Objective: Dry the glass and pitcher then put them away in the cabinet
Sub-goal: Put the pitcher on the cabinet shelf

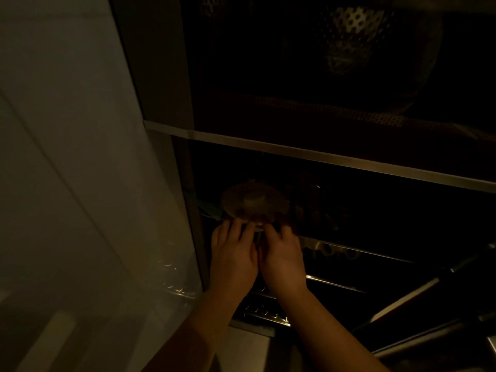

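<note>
Two hands, the left hand [233,257] and right hand [284,257], reached side by side into the dim cabinet [322,154]. Their fingers [243,229] curled round a lidded clear vessel, probably the pitcher [255,204], apparently to steady it on the lower shelf.

— What was that cabinet made of?

— The cabinet door [80,157] looked smooth and matt, a pale laminate perhaps. The shelf edge [322,154] had a brushed metal sheen.

— And higher up?

— A colander [349,38] of perforated metal, dully shining.

— The round thing lower down?

— The pitcher lid [253,201] seemed translucent plastic, smooth, faintly glossy. The rack rails [335,283] below were polished metal, catching bright glints. The rest was too dark to tell.
</note>
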The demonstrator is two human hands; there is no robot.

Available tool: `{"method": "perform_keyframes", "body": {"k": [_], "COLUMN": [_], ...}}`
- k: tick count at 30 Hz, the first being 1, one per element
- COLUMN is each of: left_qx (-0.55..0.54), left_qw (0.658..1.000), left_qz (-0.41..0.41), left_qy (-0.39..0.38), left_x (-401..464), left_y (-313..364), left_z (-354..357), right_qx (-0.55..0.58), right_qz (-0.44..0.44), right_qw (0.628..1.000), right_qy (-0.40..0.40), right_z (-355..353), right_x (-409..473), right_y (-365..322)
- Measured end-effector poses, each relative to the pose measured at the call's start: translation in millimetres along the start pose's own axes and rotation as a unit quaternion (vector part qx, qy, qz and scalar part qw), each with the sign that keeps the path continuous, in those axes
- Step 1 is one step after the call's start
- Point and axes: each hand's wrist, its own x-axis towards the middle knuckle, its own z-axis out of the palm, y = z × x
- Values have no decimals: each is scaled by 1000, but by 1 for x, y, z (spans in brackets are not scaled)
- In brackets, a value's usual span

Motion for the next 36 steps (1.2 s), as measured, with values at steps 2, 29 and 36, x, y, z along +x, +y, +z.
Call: {"method": "perform_keyframes", "body": {"k": [2, 29, 36], "left_qx": [25, 62, 43], "left_qw": [1000, 996, 996], "left_qz": [1, -37, -45], "left_qy": [-16, -61, -66], "left_x": [7, -32, -43], "left_y": [2, 20, 52], "left_z": [-6, -65, -121], "right_qx": [-30, -157, -130], "right_qz": [13, -61, -37], "right_qw": [997, 986, 990], "right_qy": [-63, -20, 30], "right_z": [-4, -37, -97], "right_x": [5, -34, -66], "right_y": [-2, -19, -53]}}
